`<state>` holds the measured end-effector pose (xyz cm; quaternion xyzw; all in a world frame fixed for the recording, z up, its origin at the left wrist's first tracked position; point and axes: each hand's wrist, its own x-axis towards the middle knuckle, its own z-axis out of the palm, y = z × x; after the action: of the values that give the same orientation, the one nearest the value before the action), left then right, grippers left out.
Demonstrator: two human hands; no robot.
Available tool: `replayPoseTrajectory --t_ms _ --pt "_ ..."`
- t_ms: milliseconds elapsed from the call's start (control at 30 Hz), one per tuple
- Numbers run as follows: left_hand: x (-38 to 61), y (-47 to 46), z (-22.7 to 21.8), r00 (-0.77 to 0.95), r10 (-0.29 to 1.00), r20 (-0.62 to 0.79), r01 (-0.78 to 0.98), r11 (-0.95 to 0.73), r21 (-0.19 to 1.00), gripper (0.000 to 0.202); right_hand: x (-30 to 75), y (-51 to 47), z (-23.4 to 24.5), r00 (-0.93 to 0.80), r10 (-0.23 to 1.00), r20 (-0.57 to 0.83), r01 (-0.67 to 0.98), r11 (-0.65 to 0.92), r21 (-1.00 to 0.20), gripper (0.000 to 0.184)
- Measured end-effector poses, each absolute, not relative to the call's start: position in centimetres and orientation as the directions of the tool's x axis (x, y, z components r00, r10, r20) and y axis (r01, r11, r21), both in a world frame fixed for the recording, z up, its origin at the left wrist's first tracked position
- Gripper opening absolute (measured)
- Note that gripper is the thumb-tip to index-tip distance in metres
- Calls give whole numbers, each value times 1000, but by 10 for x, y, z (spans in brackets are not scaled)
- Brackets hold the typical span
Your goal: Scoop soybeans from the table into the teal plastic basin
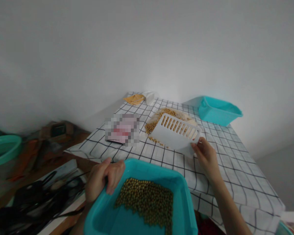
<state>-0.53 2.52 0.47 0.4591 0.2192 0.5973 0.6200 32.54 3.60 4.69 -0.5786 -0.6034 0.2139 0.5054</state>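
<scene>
Turquoise basin (129,222) in play at the bottom centre of the frame, and behind everything a pale wall (147,49) fills the upper part! Next in size, the tabletop (235,169), dressed in white cloth with a dark grid, stretching from mid-frame out to the lower right. Back to that basin: it's right at the tabletop's near side, loaded with round beans (149,199) across its middle and right, bare bottom showing lower left. What bears it from below, I can't tell. Right of centre, up near the wall, a second basin (210,112) of the same colour stands on the cloth. Centre stage, a white slotted panel (171,140), tilted, slots along its upper part, and a heap of tan beans (152,126) showing behind and through them! Left hand (105,178), lower left of centre: grip curled over the basin's rim. Right hand (205,153), right of centre: grip narrow, pinching the panel's lower right corner. Left of the panel lies a pixelated pinkish packet (122,130); farther up, a yellow piece (134,99) beside a crumpled white piece (149,97). Smallest of all, loose beans (155,140) dot the cloth by the panel's lower left edge.
</scene>
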Motion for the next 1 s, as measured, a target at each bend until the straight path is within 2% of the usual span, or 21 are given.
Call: replayPoseTrajectory --t_ms 167,567,800,1000 --pt "-6 24 6 240 925 295 -569 -112 815 66 328 37 43 162 916 367 471 255 -845 21" --pt "4 25 16 191 887 420 -522 -271 809 70 331 38 37 119 915 384 458 293 -840 19" --pt "-1 25 10 237 901 364 -501 -207 840 72 331 37 38 86 914 396 440 322 -838 21" --pt "2 24 17 195 894 404 -487 -269 831 71 330 37 37 102 911 399 416 325 -849 20"
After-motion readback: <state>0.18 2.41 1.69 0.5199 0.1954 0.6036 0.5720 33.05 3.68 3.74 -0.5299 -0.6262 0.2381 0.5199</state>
